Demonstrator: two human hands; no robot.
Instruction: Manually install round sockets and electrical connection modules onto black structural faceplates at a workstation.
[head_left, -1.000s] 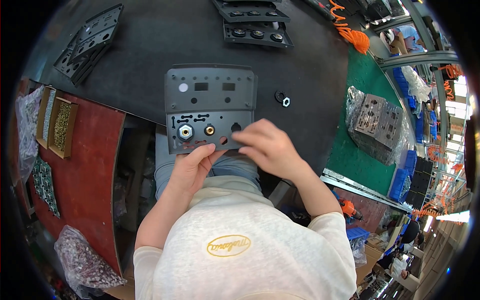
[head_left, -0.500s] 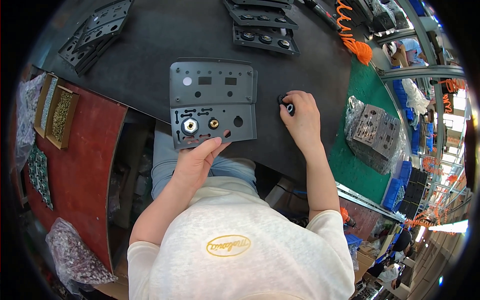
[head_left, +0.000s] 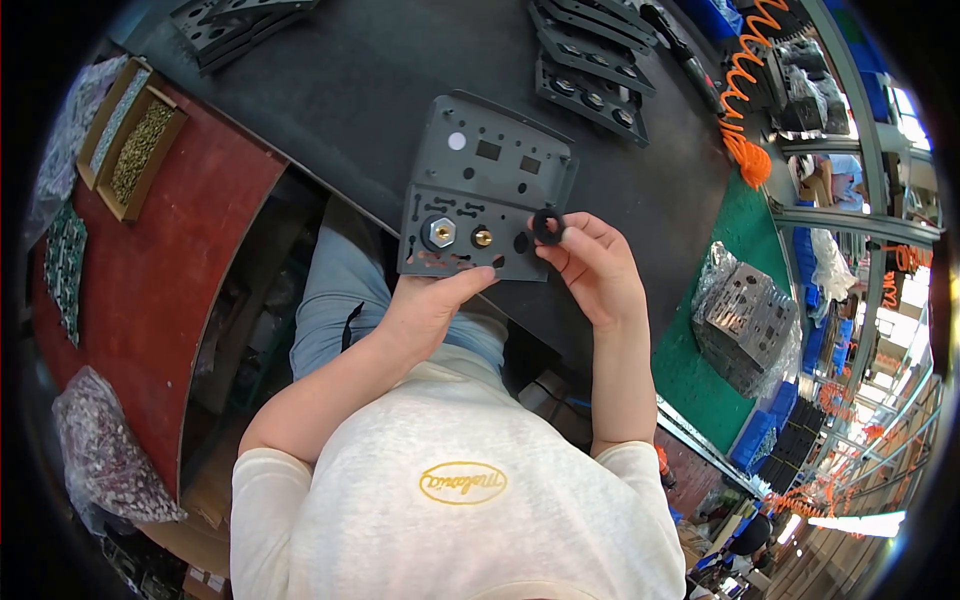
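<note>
At the black table's (head_left: 370, 100) near edge, a bent grey sheet-metal panel (head_left: 497, 178) is held, its fold running left to right, right end dipping nearer the body. The left hand (head_left: 425, 310) grips its near edge, thumb on top; the right hand (head_left: 600, 265) pinches a matte black ring (head_left: 537, 230) at its right side. A shiny hexagonal nut (head_left: 436, 233) and smaller brass fitting (head_left: 482, 237) sit on the nearer half.

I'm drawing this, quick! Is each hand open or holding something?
Left hand: closed, holding the dark gray punched panel.
Right hand: closed, pinching a black ring.
</note>
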